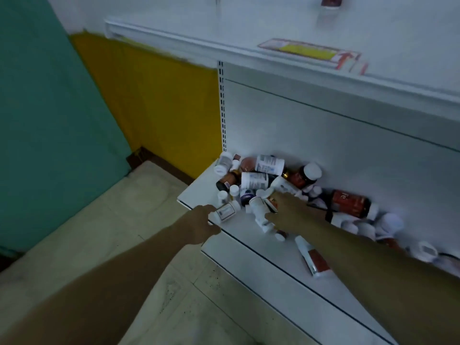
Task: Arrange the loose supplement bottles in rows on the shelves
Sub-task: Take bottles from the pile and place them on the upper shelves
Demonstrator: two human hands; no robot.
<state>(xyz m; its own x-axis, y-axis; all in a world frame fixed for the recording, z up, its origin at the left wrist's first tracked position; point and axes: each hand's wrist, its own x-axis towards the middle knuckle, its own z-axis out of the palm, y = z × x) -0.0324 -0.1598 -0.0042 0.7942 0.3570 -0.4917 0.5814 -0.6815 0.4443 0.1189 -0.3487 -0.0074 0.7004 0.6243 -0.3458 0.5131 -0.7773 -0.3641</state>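
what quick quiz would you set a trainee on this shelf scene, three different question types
1. True or false: the bottles lie in a jumbled heap on the lower shelf.
2. The left hand grips: A a small white bottle, B a red tube, C nothing.
3. Fill in: the flat box lies on the ___ shelf.
Key: 1 true; 2 A; 3 upper shelf.

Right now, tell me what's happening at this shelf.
A person is sorting loose supplement bottles heaped on the lower shelf. The left hand grips a small white bottle at the shelf's front edge; the right hand reaches into the heap, thumb against a larger white bottle, grip unclear. No row stands yet; the bottles lie jumbled.
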